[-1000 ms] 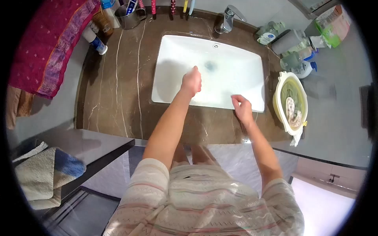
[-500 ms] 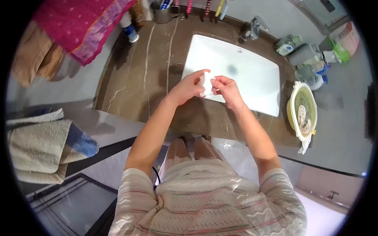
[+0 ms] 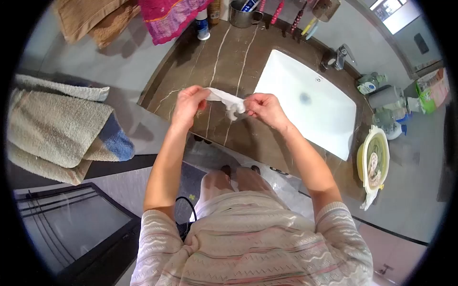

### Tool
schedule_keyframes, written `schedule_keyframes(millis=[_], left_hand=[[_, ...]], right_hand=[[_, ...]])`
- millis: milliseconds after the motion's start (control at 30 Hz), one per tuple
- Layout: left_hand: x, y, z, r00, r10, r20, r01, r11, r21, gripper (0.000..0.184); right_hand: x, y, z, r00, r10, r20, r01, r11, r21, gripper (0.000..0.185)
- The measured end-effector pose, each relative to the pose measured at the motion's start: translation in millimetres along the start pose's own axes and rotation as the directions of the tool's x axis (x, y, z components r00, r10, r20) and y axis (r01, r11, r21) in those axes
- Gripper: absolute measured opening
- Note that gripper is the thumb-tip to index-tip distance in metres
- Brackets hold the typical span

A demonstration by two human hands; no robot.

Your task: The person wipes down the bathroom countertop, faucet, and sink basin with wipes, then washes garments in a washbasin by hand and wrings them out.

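A thin white cloth [image 3: 224,97], perhaps a wipe, is stretched between my two hands above the brown stone counter [image 3: 191,71]. My left hand [image 3: 189,106] pinches its left end with closed fingers. At the other end, my right hand [image 3: 265,109] grips a bunched part, and a loose, crumpled piece hangs down beside the fingertips. Both hands are left of the white sink [image 3: 329,105], with the right one nearest its left edge.
A faucet [image 3: 343,56] stands behind the sink. Several bottles [image 3: 372,83] and a yellow-and-white basin [image 3: 361,162] are on the right. A metal cup [image 3: 241,18] stands at the back, a blue-and-white tube [image 3: 202,26] beside it. Towels [image 3: 57,124] hang at the left.
My hands have moved left, from over the sink's front edge to over the counter, and spread apart. The white cloth, bunched before, is drawn out lengthwise. The view has shifted left.
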State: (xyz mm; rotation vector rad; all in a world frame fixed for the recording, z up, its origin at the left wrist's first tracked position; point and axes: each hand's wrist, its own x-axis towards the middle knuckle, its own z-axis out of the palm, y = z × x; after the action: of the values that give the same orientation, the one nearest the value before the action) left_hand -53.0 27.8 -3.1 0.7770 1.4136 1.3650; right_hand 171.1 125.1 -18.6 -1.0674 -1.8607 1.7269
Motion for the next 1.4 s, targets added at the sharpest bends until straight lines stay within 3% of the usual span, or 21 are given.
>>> schedule_keyframes(millis=[100,167,267,367,400,500,533,633,667,700,800,900,1000,1100,1200,1300,1400], left_hand=[[0,10,-1,0.999,0.015,-0.034,-0.028,0.909,-0.417,0.01],[4,11,-6,0.999,-0.017,-0.033,0.005,0.938,-0.347,0.011],[9,5,1,0.995,-0.021,-0.093,-0.002,0.972,-0.235,0.015],[10,9,17,0.991,0.023,-0.129,-0.047,0.981,-0.186,0.017],[11,10,20,0.987,0.054,-0.151,-0.078,0.985,-0.156,0.016],[12,16,12,0.973,0.103,-0.205,-0.128,0.985,-0.114,0.014],[15,17,5,0.972,0.122,-0.203,-0.136,0.989,-0.053,0.013],[16,20,-4,0.97,0.156,-0.186,-0.163,0.986,-0.022,0.011],[18,19,-6,0.967,0.176,-0.183,-0.184,0.982,-0.03,0.012],[18,20,-9,0.965,0.194,-0.179,-0.203,0.978,-0.037,0.013],[14,26,-19,0.996,0.05,-0.077,-0.068,0.963,-0.26,0.014],[19,18,-35,0.998,0.058,-0.005,-0.058,0.962,-0.269,0.014],[20,13,-40,0.997,0.058,-0.054,-0.076,0.908,-0.413,0.013],[18,11,-52,0.994,-0.057,-0.095,0.021,0.939,-0.343,0.013],[17,8,-60,0.996,-0.051,-0.07,0.023,0.935,-0.354,0.015],[14,9,-60,0.992,0.025,-0.123,-0.068,0.93,-0.362,0.016],[13,13,-51,0.98,0.102,-0.174,-0.159,0.92,-0.359,0.015]], right_hand=[[9,-6,12,0.994,0.078,0.071,-0.076,0.997,-0.035,0.016],[22,4,12,0.992,0.119,0.038,-0.114,0.988,-0.108,0.019],[15,-23,35,0.999,-0.038,0.001,0.038,0.998,0.045,0.028],[28,-11,66,0.976,-0.21,0.049,0.216,0.96,-0.181,0.035],[25,-25,68,0.991,-0.135,-0.006,0.124,0.925,-0.36,0.031],[35,-11,64,0.983,-0.143,-0.117,0.105,0.954,-0.282,0.024],[37,-11,60,0.975,-0.165,-0.149,0.099,0.922,-0.373,0.021],[47,-11,44,0.978,-0.194,-0.083,0.167,0.953,-0.254,0.022],[49,-12,40,0.998,-0.055,-0.026,0.054,0.998,-0.046,0.024],[48,-18,37,1.0,-0.029,-0.012,0.029,1.0,-0.006,0.024],[42,-38,35,1.0,-0.001,-0.024,0.003,0.995,0.098,0.021],[40,-38,32,0.998,-0.026,0.06,0.023,0.999,0.05,0.017],[35,-43,27,0.994,-0.047,0.102,0.051,0.998,-0.031,0.012],[39,-37,27,0.987,-0.134,0.086,0.12,0.981,0.153,0.009],[39,-40,28,0.989,-0.132,0.073,0.117,0.976,0.182,0.008],[30,-49,31,0.984,-0.115,0.139,0.081,0.97,0.229,0.009],[30,-47,31,0.957,0.002,0.289,-0.037,0.992,0.117,0.016]])
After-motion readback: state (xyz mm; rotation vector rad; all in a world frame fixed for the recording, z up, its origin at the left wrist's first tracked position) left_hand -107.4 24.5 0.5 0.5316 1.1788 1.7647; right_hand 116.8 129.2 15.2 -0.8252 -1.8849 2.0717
